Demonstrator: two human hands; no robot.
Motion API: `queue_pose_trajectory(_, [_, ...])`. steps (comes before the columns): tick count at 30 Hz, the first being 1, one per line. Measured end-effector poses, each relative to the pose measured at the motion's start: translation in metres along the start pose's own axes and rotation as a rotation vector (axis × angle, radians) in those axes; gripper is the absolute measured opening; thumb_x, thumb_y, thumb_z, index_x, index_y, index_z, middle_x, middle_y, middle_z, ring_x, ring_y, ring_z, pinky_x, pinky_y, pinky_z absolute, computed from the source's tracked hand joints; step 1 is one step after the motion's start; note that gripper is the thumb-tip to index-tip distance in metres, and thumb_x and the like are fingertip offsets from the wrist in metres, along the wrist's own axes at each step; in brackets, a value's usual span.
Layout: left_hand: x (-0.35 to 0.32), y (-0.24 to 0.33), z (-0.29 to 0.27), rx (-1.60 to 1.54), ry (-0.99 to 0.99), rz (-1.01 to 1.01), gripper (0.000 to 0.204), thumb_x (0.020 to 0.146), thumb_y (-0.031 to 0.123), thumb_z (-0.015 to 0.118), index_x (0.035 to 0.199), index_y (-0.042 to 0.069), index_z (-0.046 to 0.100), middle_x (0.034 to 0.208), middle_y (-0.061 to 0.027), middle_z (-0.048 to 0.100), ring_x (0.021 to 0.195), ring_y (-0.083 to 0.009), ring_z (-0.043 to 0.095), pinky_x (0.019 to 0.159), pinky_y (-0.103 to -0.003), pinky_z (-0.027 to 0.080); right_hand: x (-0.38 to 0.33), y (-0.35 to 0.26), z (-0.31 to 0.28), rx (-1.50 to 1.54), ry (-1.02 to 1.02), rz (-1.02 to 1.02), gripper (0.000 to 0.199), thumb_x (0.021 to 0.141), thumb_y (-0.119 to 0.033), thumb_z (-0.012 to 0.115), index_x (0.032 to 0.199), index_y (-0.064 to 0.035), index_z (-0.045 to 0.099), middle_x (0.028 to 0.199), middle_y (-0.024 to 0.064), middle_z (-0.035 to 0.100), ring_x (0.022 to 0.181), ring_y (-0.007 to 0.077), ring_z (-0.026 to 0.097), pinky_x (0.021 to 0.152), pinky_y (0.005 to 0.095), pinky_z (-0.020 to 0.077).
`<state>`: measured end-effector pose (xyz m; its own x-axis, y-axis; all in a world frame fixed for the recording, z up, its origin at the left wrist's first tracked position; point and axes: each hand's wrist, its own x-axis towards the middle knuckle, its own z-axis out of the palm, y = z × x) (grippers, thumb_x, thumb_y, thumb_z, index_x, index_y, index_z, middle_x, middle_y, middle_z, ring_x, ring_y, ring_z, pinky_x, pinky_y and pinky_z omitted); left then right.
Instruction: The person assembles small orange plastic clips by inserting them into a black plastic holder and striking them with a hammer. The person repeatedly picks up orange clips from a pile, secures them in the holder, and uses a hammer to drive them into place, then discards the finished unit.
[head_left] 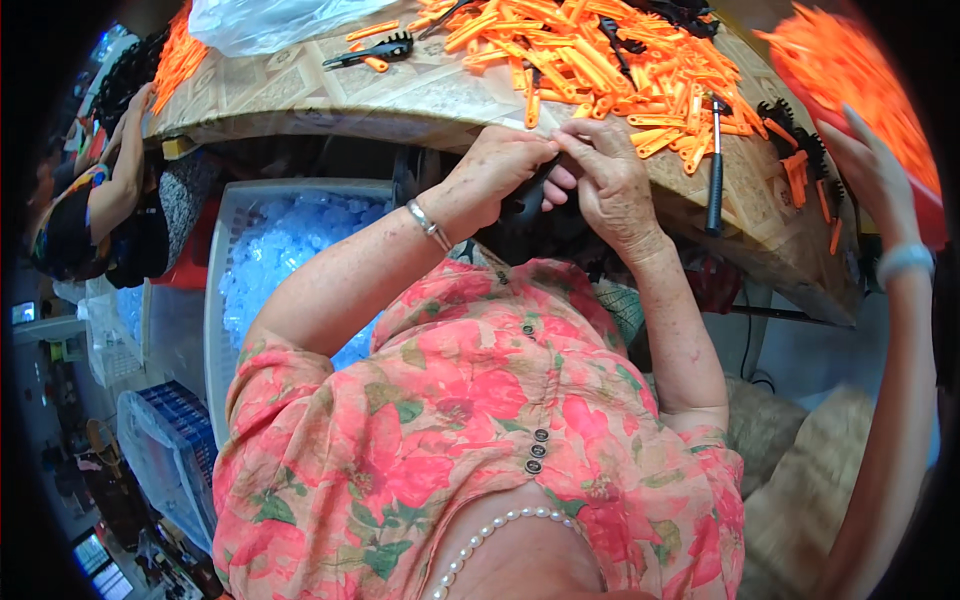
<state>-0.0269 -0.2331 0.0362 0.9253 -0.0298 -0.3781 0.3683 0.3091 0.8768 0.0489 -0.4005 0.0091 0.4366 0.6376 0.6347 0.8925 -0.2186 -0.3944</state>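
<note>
Where orange pieces (pixel 590 55) litter it, table (pixel 300 95) patterned.

One hammer (pixel 714 165) on my table (pixel 300 85); one crate (pixel 228 260) of clear pieces; orange sticks (pixel 590 60) too many to count.

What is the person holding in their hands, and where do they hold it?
Both hands, left hand and right hand, hold a small black plastic piece at the table edge. Fingers hide most of it; the exact grip cannot be told.
</note>
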Motion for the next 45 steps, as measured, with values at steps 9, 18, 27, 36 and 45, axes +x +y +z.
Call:
queue_pose_trajectory(9, [0.002, 0.006, 0.002, -0.072, 0.054, -0.098, 0.029, 0.098, 0.028, 0.054, 0.102, 0.0, 0.064, 0.08, -0.0084, 0.069, 0.06, -0.0152, 0.065, 0.055, -0.027, 0.054, -0.001, -0.003, 0.004, 0.067, 0.052, 0.014, 0.032, 0.074, 0.002, 0.057, 0.105, 0.0013, 0.064, 0.108, 0.0165, 0.06, 0.103, 0.0365, 0.057, 0.093, 0.0434, 0.0469])
queue_pose_trajectory(18, [0.004, 0.005, 0.004, -0.08, 0.043, -0.04, 0.024, 0.096, 0.02, 0.058, 0.101, -0.002, 0.065, 0.081, -0.0105, 0.069, 0.06, -0.0147, 0.065, 0.055, -0.027, 0.055, 0.001, -0.009, -0.011, 0.081, 0.03, 0.097, 0.046, 0.07, 0.008, 0.053, 0.116, 0.0038, 0.059, 0.118, 0.0198, 0.058, 0.108, 0.0367, 0.057, 0.099, 0.0431, 0.0446])
queue_pose_trajectory(27, [0.004, 0.01, 0.001, -0.055, 0.054, -0.083, 0.025, 0.095, 0.02, 0.056, 0.102, -0.004, 0.061, 0.081, -0.0113, 0.069, 0.06, -0.0143, 0.065, 0.056, -0.027, 0.055, 0.019, 0.062, -0.111, -0.773, 0.194, 0.595, 0.103, 0.072, -0.053, 0.078, 0.152, -0.0193, 0.024, 0.155, 0.0293, 0.015, 0.14, 0.0492, 0.023, 0.109, 0.0671, 0.0188])
queue_pose_trajectory(36, [0.005, 0.014, 0.004, -0.078, 0.067, -0.124, 0.025, 0.096, 0.022, 0.056, 0.102, -0.002, 0.062, 0.081, -0.0091, 0.069, 0.06, -0.0137, 0.063, 0.058, -0.027, 0.055, 0.075, 0.084, -0.06, -0.514, -0.141, 0.886, 0.143, 0.049, -0.077, 0.08, 0.156, -0.0292, -0.003, 0.157, 0.0324, -0.001, 0.141, 0.0588, 0.008, 0.109, 0.0736, 0.0113])
queue_pose_trajectory(45, [0.001, 0.026, 0.004, -0.042, 0.073, -0.218, 0.026, 0.096, 0.023, 0.056, 0.105, -0.001, 0.061, 0.079, -0.0063, 0.069, 0.059, -0.0123, 0.061, 0.058, -0.026, 0.054, 0.116, 0.127, -0.061, -0.521, -0.247, 0.913, 0.139, 0.045, -0.073, 0.083, 0.156, -0.0252, 0.014, 0.156, 0.0281, 0.018, 0.143, 0.048, 0.021, 0.111, 0.0655, 0.0255])
